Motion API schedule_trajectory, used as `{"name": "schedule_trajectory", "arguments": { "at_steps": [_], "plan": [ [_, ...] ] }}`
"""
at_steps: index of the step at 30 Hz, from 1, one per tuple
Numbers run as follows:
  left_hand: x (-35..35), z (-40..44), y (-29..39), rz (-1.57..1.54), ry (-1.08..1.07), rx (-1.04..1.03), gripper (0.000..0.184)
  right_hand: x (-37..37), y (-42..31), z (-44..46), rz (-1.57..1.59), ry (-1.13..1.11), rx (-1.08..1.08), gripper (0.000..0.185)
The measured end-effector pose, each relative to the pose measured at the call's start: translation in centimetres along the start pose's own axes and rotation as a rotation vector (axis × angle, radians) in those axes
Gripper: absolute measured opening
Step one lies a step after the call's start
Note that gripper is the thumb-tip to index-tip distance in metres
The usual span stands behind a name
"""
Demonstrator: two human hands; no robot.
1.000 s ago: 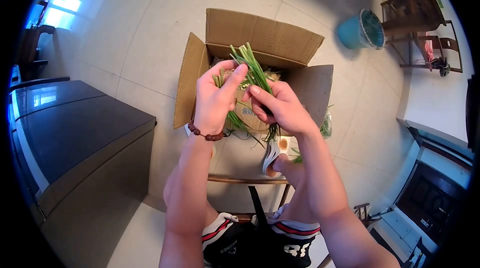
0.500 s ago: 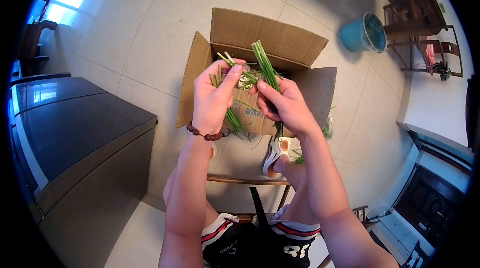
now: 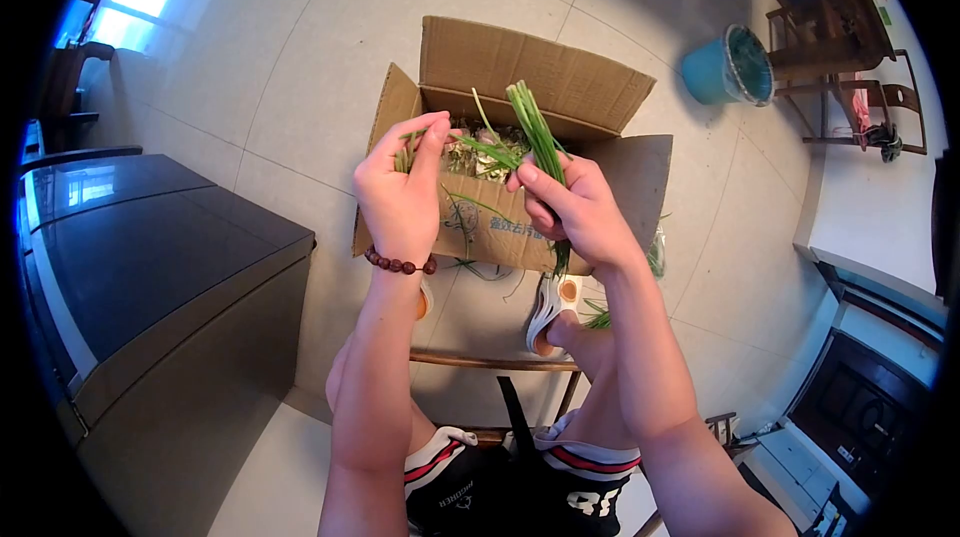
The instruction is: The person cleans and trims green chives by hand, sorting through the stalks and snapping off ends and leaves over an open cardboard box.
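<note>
My right hand (image 3: 575, 202) is closed round a bundle of green chives (image 3: 540, 137). Their pale cut ends point up, and the dark leafy ends hang below the palm. A few loose stalks stick out of this bundle to the left, one pointing up. Thumb and fingers pinched, my left hand (image 3: 400, 182) is level with it over the cardboard box (image 3: 540, 67). Green stalks show in the left grip, mostly hidden behind the hand. Inside the open box under both hands lie pale scraps (image 3: 490, 162), and thin green strands cling to its near flap.
More green leaves (image 3: 597, 315) lie on the floor by my right foot, near a clear plastic bag (image 3: 656, 252). A blue bucket (image 3: 705, 72) stands at the upper right. The dark cabinet (image 3: 170, 267) is on my left, and wooden furniture (image 3: 825, 47) at far right.
My left hand has moved left and slightly down, away from the bundle. The stalks that hung below it are no longer seen there. My right hand stays nearly in place.
</note>
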State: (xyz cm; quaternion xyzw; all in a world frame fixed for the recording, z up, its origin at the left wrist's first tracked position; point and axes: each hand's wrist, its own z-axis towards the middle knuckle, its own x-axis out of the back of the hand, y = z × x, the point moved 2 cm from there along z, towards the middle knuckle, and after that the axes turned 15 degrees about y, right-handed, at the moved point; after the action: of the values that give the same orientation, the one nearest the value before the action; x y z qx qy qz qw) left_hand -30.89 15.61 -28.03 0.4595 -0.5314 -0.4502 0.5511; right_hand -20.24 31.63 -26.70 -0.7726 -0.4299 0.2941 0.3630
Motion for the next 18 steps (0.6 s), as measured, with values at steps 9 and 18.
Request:
{"name": "schedule_trajectory", "arguments": {
  "at_steps": [9,18],
  "plan": [
    [0.7,1.5,-2.9,0.19,0.013,-0.17,0.027,1.1,-0.2,0.0,0.099,0.003,-0.017,0.025],
    [-1.5,-1.1,0.2,-0.323,-0.296,0.503,0.026,0.4,0.2,0.4,-0.077,0.063,0.073,0.025]
  ]
}}
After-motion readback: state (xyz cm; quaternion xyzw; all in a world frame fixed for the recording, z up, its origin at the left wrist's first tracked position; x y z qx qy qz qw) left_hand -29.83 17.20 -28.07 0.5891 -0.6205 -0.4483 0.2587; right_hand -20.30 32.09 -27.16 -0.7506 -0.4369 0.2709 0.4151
